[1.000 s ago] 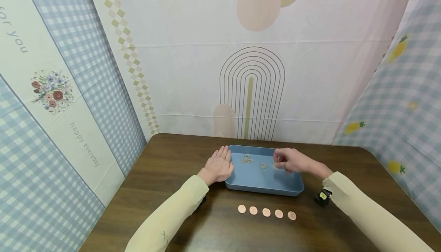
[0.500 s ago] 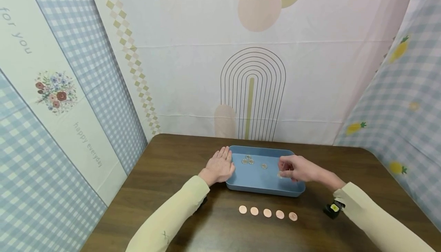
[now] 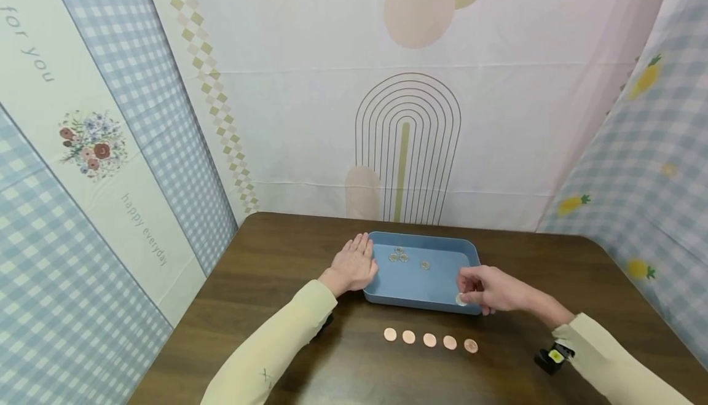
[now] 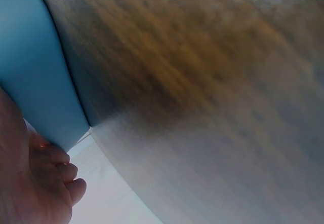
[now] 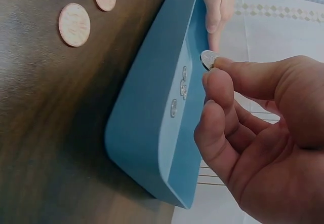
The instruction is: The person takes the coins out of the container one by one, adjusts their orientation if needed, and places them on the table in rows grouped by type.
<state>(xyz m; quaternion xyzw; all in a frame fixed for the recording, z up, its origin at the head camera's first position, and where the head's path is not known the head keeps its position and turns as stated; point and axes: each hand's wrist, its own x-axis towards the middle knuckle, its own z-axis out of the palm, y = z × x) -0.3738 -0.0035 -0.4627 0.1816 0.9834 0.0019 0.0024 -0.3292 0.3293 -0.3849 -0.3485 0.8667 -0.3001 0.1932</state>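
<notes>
Right hand pinches silver coin over near-right corner of blue tray, 5 o'clock. Left hand flat, fingers straight, against tray's 9 o'clock wall. Copper coins in row at 6 o'clock. Backdrop reads "happy everyday"; coin faces too small to read.

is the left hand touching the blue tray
Touching. In the head view the left hand lies flat against the left wall of the blue tray; the left wrist view shows its fingers on the blue edge.
</notes>
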